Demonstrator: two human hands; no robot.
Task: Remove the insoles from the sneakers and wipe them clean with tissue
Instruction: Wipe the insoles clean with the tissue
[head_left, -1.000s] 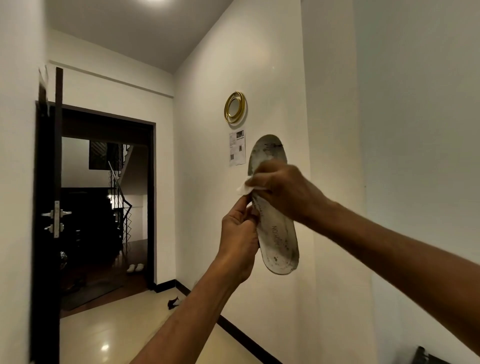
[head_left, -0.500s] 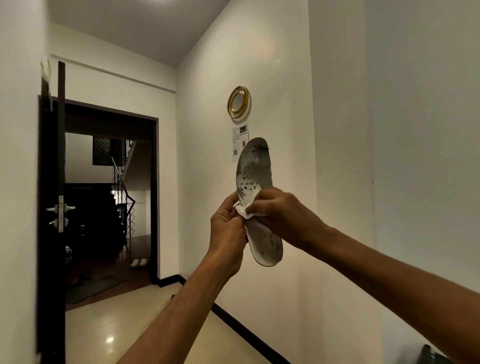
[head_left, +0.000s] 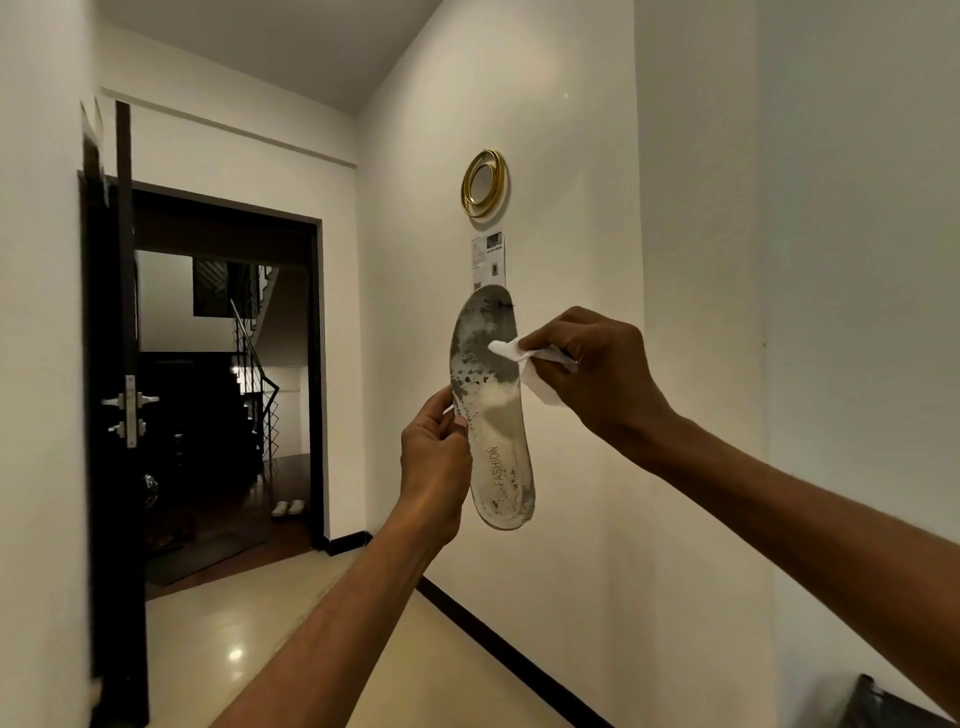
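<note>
The left hand (head_left: 434, 457) pinches the insole (head_left: 491, 410) at its long edge near mid-length, thumb on the printed face, and holds it upright in the air with the toe end above the grip and the heel end below it. The right hand (head_left: 597, 374) is closed on a folded tissue (head_left: 511, 353), whose free corner touches the dark, soiled toe area above the left-hand pinch. To wipe well, press the tissue flat against the face rather than using the corner alone, and stroke along the length toward the toe. Brace the insole from behind, since it likely flexes under pressure. Refold the tissue to a clean patch once it greys. The heel area below the grip also shows dark specks and appears to need wiping.
</note>
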